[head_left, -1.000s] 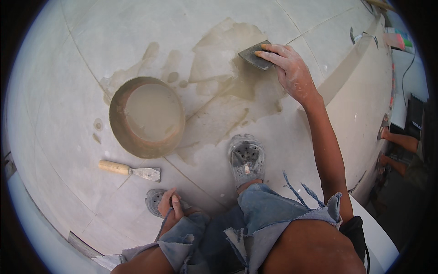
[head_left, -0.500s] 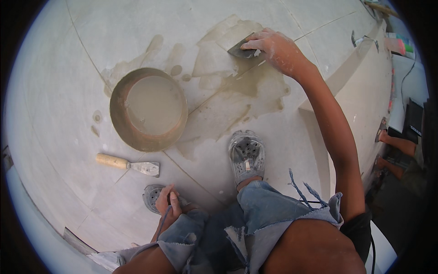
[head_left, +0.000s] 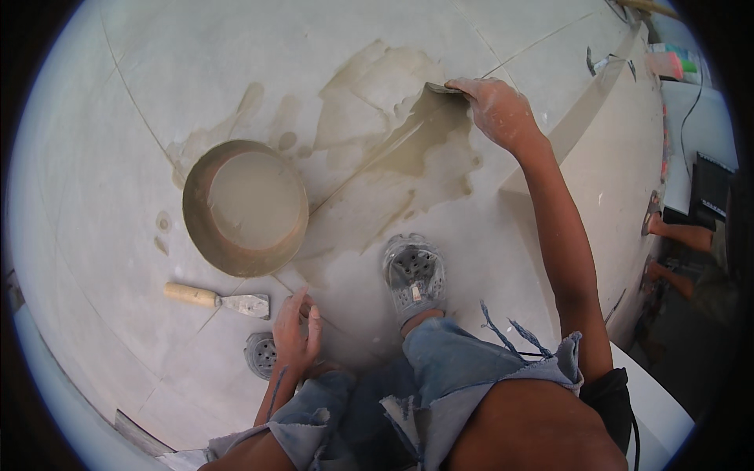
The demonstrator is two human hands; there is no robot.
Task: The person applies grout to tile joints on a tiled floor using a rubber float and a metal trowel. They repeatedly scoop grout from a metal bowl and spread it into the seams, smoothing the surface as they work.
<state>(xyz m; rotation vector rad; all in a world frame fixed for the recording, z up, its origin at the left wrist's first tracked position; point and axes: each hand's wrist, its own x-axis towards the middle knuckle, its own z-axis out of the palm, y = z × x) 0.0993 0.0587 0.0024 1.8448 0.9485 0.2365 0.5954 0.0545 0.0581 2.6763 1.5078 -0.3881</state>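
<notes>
My right hand (head_left: 501, 110) reaches forward, its fingers closed on a thin dark grout spreader (head_left: 444, 89). The spreader's edge rests on the pale floor tiles, along a joint smeared with wet grey-beige grout (head_left: 420, 141). My left hand (head_left: 297, 330) hovers in front of my left foot, empty, with thumb and fingers apart. Left of centre stands a round pan (head_left: 196, 224), partly filled with runny grout (head_left: 258, 196). A putty knife (head_left: 216, 298) with a wooden handle lies just below the pan, near my left hand.
My grey clogs (head_left: 415, 275) stand on the tiles. On the right a raised pale ledge (head_left: 581, 180) carries a hammer-like tool (head_left: 601, 63). Beyond it are a pink and green container (head_left: 667, 65), a cable and another person's legs (head_left: 682, 235). Grout spots lie left of the pan.
My right hand has drawn the spreader slightly right and toward me, with the tool now tilted steeper. My left hand has risen off my foot and its fingers have spread.
</notes>
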